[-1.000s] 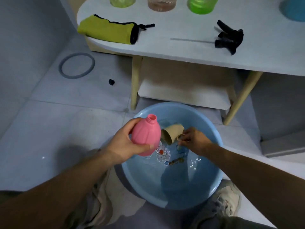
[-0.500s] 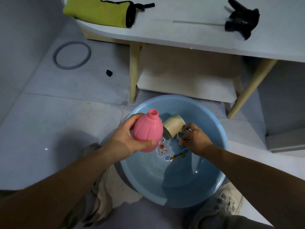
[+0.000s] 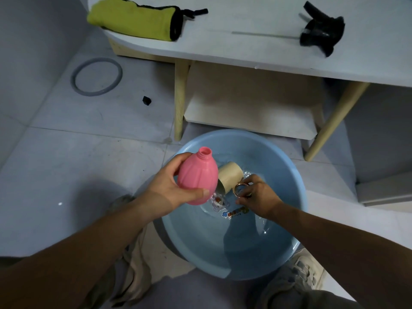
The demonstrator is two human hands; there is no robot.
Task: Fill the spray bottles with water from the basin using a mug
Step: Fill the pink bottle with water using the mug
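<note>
The left hand is wrapped around a pink bottle and grips it by its fat belly. The bottle has no top on, and its open neck points up and a little away. It is held over the left side of a big blue basin that sits on the floor with water in it. Just beside the bottle, on its right, is a tan mug. The mug is tipped on its side with its mouth down low at the water. The right hand pinches the mug's shiny gold ring handle with its fingers. Behind the basin stands a white table. On the table lie a yellow-green cloth and a black spray top with a long thin tube. A grey ring lies on the floor to the left.
</note>
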